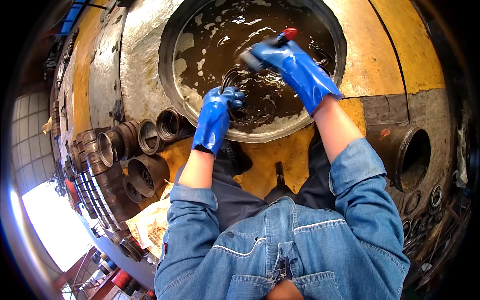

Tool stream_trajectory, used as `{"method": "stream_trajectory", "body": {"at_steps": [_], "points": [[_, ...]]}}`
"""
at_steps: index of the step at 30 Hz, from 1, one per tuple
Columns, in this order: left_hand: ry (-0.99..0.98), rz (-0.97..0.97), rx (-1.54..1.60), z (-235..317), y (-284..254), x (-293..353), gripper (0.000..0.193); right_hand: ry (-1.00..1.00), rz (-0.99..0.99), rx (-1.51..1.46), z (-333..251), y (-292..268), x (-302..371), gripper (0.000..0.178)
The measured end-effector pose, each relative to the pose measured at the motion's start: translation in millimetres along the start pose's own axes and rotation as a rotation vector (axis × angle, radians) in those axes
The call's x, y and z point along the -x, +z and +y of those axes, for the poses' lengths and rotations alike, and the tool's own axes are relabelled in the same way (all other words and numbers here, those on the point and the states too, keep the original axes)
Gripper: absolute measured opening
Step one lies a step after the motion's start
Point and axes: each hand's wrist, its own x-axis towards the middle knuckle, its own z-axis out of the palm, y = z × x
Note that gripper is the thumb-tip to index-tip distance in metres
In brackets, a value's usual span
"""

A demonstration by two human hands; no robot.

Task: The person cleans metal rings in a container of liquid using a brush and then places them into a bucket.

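A wide round tub (pixel 170 75) full of brown, foamy liquid stands in front of me. Over its near left part, my left hand (pixel 218 102) in a blue rubber glove is closed round a thin, wet metal ring (pixel 231 77). My right hand (pixel 282 57), gloved in blue too, grips what looks like a brush with a dark handle and a red end (pixel 288 34). The brush's head is smeared by motion and hangs above the liquid, up and right of the ring. Other dark, curved metal parts show partly in the liquid near the tub's right side.
Several cylindrical metal parts (pixel 170 124) line the floor at the left. A large open pipe-like cylinder (pixel 414 159) lies at the right, with several rings (pixel 436 196) beyond it. A yellowish sack (pixel 151 222) sits by my left elbow. Grey and yellow plates (pixel 370 50) surround the tub.
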Motion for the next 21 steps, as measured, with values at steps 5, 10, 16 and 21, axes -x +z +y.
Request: {"method": "stream_trajectory", "body": {"at_steps": [5, 10, 16, 21], "points": [[0.061, 0.029, 0.015, 1.2, 1.9, 0.2, 0.032, 0.036, -0.151, 0.334, 18.9, 54.5, -30.4, 0.04], [0.036, 0.032, 0.056, 4.0, 2.2, 2.1, 0.029, 0.13, 0.03, 0.306, 29.8, 24.3, -40.1, 0.046], [0.064, 0.049, 0.047, 12.3, 9.8, 7.2, 0.028, -0.046, -0.184, 0.071, 14.1, 38.4, -27.6, 0.04], [0.033, 0.018, 0.098, 4.2, 6.2, -3.0, 0.024, 0.122, -0.099, 0.299, 25.4, 33.8, -48.7, 0.042]]}}
